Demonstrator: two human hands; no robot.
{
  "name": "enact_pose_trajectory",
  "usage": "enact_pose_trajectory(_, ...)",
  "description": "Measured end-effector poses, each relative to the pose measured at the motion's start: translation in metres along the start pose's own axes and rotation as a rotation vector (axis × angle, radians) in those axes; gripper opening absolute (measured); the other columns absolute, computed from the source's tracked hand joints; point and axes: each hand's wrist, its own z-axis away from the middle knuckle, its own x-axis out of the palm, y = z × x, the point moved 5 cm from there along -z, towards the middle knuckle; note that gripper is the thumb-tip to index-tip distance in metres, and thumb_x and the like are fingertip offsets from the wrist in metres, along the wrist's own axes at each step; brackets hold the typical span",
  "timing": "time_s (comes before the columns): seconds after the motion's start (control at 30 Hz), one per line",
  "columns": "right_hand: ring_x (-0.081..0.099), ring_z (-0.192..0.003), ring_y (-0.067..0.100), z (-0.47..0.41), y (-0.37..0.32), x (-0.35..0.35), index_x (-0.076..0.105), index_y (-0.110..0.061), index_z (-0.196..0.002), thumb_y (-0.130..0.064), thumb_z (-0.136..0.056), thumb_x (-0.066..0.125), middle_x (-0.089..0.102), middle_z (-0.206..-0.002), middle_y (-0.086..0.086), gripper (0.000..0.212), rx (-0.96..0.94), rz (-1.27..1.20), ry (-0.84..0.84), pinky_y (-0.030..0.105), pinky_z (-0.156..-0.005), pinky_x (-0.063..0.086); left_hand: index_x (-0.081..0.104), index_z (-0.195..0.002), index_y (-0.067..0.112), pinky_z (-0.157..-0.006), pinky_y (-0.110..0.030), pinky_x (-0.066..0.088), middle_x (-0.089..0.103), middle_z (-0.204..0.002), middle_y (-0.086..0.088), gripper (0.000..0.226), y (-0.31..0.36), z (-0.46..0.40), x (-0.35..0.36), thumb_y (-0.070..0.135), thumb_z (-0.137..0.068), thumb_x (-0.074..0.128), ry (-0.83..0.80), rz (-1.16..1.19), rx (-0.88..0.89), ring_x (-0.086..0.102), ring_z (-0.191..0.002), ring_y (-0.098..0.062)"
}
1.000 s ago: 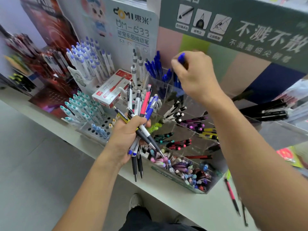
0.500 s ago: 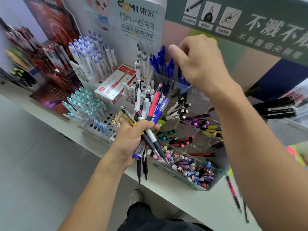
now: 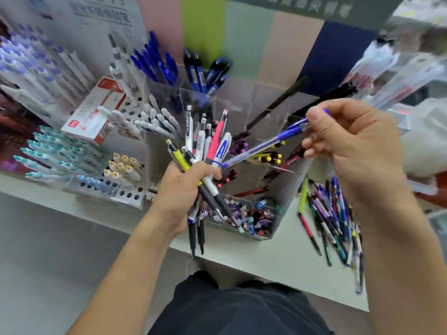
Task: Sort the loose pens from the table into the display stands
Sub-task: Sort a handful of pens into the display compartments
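**Gripping a pen bundle, one blue pen held apart**

Gripping of a mixed bundle of pens [image 3: 205, 160] is seen at frame centre: the left hand [image 3: 183, 189] is curled round approx. a dozen pens, caps fanned upward, tips hanging below the fist. A blue pen [image 3: 263, 143] is pinched by the right hand [image 3: 355, 143], centre-right, w/ its tip slanted down-left, almost touching the bundle.

A clear compartmented stand [image 3: 242, 122] is placed behind the hands, mid-frame; blue capped pens [image 3: 154, 61] and dark blue pens [image 3: 208, 71] are stood in its upper cells, while black, purple and yellow-tipped ones are laid in cells further right. A clear bin [image 3: 251, 218] of small mixed items is set at its front edge.

A perforated rack [image 3: 125, 192] w/ teal, white and yellow-capped pens is seen at left, and a red-and-white box [image 3: 94, 110] is rested on it, upper left.

A loose pile of pens [image 3: 333, 221] is spread on the table [image 3: 278, 262], lower right, beside the stand. That part is blurred by motion.
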Motion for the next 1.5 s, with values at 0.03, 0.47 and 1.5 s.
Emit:
enact_pose_trajectory(0.03, 0.062, -0.053, 0.012, 0.005, -0.005, -0.018, 0.067, -0.016, -0.09, -0.011, -0.096, 0.067, 0.066, -0.062, -0.002, 0.007, -0.079, 0.05, 0.036, 0.023, -0.053, 0.054, 0.072, -0.056, 0.022, -0.043, -0.026, 0.038, 0.058, -0.061, -0.006, 0.007, -0.002, 0.0, 0.003, 0.029, -0.055, 0.071, -0.031, -0.012, -0.003, 0.048, -0.044, -0.018)
enact_pose_trajectory(0.47, 0.072, -0.078, 0.023, 0.057, 0.101, 0.003, 0.078, -0.008, -0.092, -0.005, -0.079, 0.083, 0.076, -0.088, 0.004, 0.014, -0.357, 0.918, -0.269, 0.037, -0.071, 0.061, 0.074, -0.055, 0.02, -0.054, -0.03, 0.045, 0.065, -0.075, -0.01, 0.03, -0.023, 0.0, 0.02, 0.015, -0.083, 0.063, -0.085, 0.034, -0.128, 0.054, -0.056, -0.014)
enact_pose_trajectory(1.5, 0.054, -0.06, 0.013, 0.003, 0.015, 0.062, 0.059, -0.013, -0.102, -0.013, -0.106, 0.047, 0.067, -0.081, 0.002, 0.013, -0.003, -0.179, -0.018, 0.024, -0.052, 0.046, 0.065, -0.066, 0.011, -0.043, -0.026, 0.046, 0.052, -0.063, -0.007, 0.009, -0.022, 0.004, -0.028, 0.006, -0.073, 0.066, -0.024, 0.173, -0.084, 0.05, -0.048, -0.016)
